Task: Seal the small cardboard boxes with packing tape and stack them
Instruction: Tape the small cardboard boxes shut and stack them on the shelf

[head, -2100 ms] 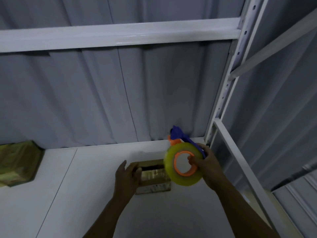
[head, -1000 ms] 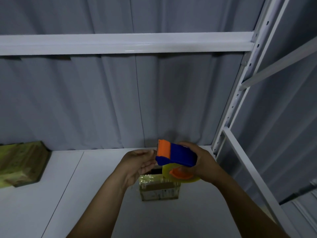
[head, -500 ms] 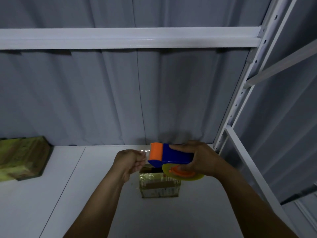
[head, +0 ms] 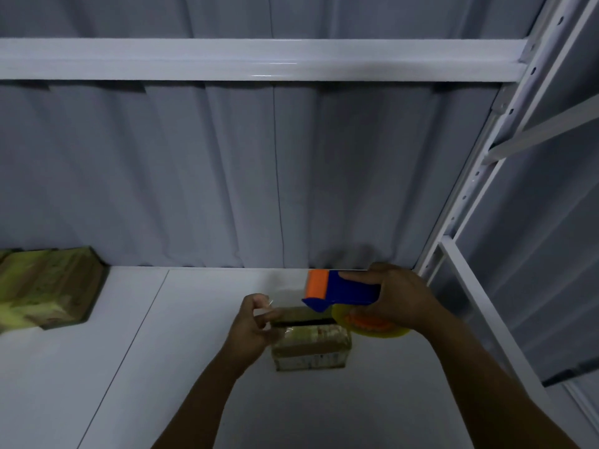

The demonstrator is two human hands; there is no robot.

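Note:
A small cardboard box (head: pixel 311 350) stands on the white shelf (head: pixel 162 384), with a dark gap between its top flaps and glossy tape on its front. My right hand (head: pixel 400 298) grips a blue and orange tape dispenser (head: pixel 340 290) just above the box's right end, the yellow tape roll (head: pixel 372 328) hanging under it. My left hand (head: pixel 254 322) is at the box's left end and pinches the loose end of clear tape drawn from the dispenser.
A stack of taped boxes (head: pixel 48 290) sits at the shelf's far left by the grey wall. A white crossbeam (head: pixel 259 61) runs overhead, and a perforated white upright (head: pixel 466 196) bounds the shelf on the right.
The dispenser turned from roll-facing-me to lying flat over the box. My left hand left the box flap, rose to the dispenser mouth and pinched the tape end, pulling it leftward.

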